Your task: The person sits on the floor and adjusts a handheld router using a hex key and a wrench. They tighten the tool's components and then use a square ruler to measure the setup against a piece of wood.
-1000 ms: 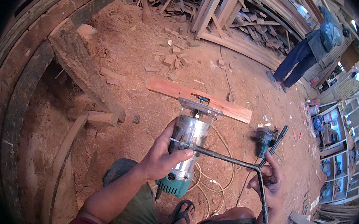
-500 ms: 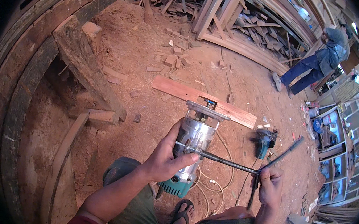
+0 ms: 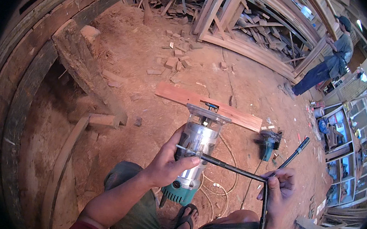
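My left hand [image 3: 166, 165] is wrapped around the silver body of a trim router [image 3: 201, 138], its thumb across the front. The router points away from me, its teal cap toward my lap, its clear base and bit at the far end. A dark three-way socket wrench [image 3: 233, 166] reaches from the router's side clamp to my right hand [image 3: 278, 191]. That hand grips the wrench near its hub with thumb and fingers, some fingers loosely curled. One wrench arm slants up and away, another points down along my wrist. The clamp fitting itself is partly covered by the wrench end.
A reddish board [image 3: 235, 115] lies beyond the router on the dusty floor. Right of it sits a teal power tool [image 3: 268, 145], with a pale cord [image 3: 226, 195] below. Heavy timbers [image 3: 83, 72] stand left; wooden frames [image 3: 248, 57] and a person [image 3: 336, 57] are far right.
The wrench has turned at the clamp, its lower arm swinging nearer my right wrist. My right fingers have loosened and shifted around the hub. The far person has straightened up and moved right.
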Demonstrator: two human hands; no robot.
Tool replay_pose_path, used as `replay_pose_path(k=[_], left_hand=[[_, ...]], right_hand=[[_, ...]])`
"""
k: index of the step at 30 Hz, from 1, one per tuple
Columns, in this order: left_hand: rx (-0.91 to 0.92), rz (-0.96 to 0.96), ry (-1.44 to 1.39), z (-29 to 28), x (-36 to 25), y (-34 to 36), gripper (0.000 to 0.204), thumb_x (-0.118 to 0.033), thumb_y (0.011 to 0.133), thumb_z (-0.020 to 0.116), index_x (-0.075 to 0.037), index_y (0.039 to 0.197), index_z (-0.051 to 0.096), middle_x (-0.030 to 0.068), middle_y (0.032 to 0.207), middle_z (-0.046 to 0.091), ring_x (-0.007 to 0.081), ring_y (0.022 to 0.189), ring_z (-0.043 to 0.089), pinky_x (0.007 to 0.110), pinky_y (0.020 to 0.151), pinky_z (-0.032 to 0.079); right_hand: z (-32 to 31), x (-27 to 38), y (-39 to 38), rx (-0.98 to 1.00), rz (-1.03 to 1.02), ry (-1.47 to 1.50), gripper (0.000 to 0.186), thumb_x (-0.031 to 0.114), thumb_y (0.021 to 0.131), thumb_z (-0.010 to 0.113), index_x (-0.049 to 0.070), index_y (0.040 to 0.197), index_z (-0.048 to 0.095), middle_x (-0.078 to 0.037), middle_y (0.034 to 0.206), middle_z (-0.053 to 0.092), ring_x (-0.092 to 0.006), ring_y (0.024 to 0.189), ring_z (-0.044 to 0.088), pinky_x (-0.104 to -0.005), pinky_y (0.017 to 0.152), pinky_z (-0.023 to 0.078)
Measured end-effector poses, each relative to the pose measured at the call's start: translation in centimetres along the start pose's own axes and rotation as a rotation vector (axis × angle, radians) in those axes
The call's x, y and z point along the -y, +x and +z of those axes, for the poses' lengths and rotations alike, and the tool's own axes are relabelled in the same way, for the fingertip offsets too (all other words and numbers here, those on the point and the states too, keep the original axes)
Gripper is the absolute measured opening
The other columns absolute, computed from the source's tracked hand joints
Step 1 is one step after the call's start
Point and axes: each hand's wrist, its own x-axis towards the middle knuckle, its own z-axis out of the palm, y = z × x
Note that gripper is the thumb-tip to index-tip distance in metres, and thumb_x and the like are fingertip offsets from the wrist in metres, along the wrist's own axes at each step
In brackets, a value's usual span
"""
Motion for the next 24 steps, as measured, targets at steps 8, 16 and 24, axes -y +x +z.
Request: replay_pose_path(k=[8, 16, 24], left_hand=[[-0.012, -0.066, -0.034, 0.0, -0.5, -0.1, 0.074, -0.017, 0.087, 0.064, 0.000, 0.148, 0.026, 0.0074, 0.119, 0.055, 0.0132, 0.104, 0.055, 0.031, 0.091, 0.047], [-0.022, -0.053, 0.005, -0.6, -0.5, -0.2, 0.072, -0.017, 0.088, 0.064, 0.000, 0.147, 0.027, 0.0073, 0.118, 0.055, 0.0127, 0.103, 0.055, 0.031, 0.091, 0.047], [-0.052, -0.035, -0.015, -0.6, -0.4, -0.1, 0.072, -0.016, 0.086, 0.066, 0.001, 0.146, 0.029, 0.0066, 0.116, 0.056, 0.0123, 0.103, 0.054, 0.031, 0.091, 0.046]], right_hand=[[-2.4, -0.7, 1.1, 0.316, -0.326, -0.464, 0.066, -0.012, 0.081, 0.066, 0.003, 0.142, 0.048, -0.024, 0.128, 0.062, -0.0252, 0.092, 0.072, -0.0288, 0.066, 0.056], [-1.6, 0.2, 1.0, 0.215, -0.539, -1.129, 0.075, 0.033, 0.059, 0.086, 0.011, 0.127, 0.064, -0.012, 0.100, 0.067, -0.0246, 0.082, 0.063, -0.0315, 0.061, 0.049], [-0.2, 0.4, 2.9, 0.188, -0.841, -1.151, 0.057, 0.050, 0.065, 0.077, 0.012, 0.107, 0.072, -0.007, 0.090, 0.064, -0.0242, 0.080, 0.058, -0.0405, 0.070, 0.042]])
